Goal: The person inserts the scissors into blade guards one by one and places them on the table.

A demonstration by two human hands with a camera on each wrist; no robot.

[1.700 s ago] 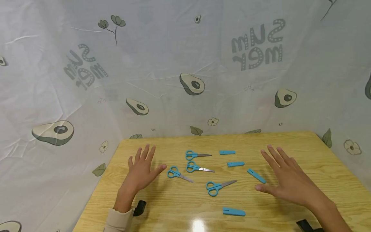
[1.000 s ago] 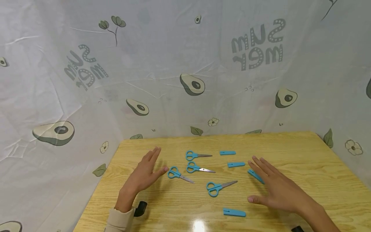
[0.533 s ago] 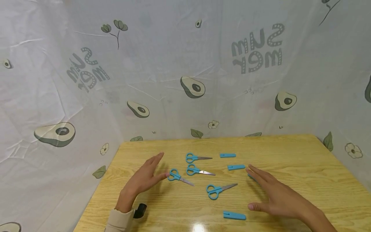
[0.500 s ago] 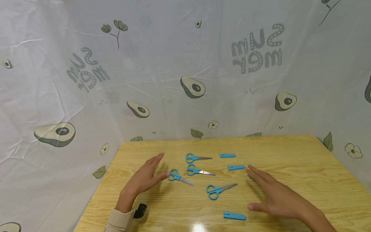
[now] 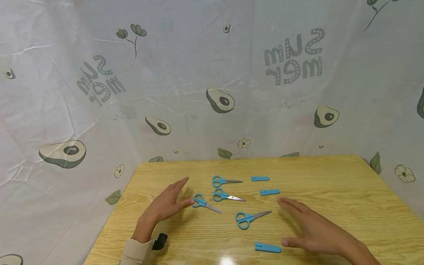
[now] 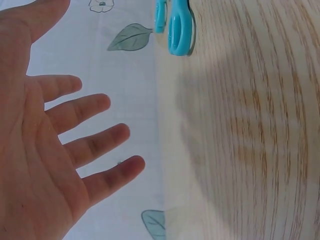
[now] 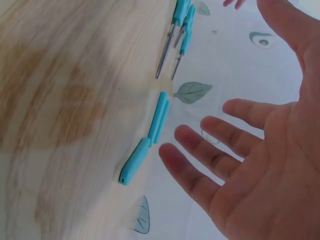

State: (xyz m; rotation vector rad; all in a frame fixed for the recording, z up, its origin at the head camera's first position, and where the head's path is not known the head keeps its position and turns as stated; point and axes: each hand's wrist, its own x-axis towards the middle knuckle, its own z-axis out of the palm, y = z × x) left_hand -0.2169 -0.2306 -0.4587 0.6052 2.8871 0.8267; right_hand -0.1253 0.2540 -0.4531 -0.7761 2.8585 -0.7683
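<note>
Scissors point(image 5: 250, 217), four pairs, lie on the table point(image 5: 198, 243) between my left hand point(image 5: 163, 206) and right hand point(image 5: 314, 230), both empty, fingers loosely straight. I'd take one pair by its handles point(image 5: 243, 216), clear of the bare blade point(image 5: 262, 214), and lower the hand slowly so caps point(image 5: 267, 247) aren't nudged.

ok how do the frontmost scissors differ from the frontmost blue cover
The scissors have two finger loops and bare metal blades; the cover is a slim, loopless blue piece. The scissors look longer than the cover. Both show blue and lie on the wooden table.
</note>
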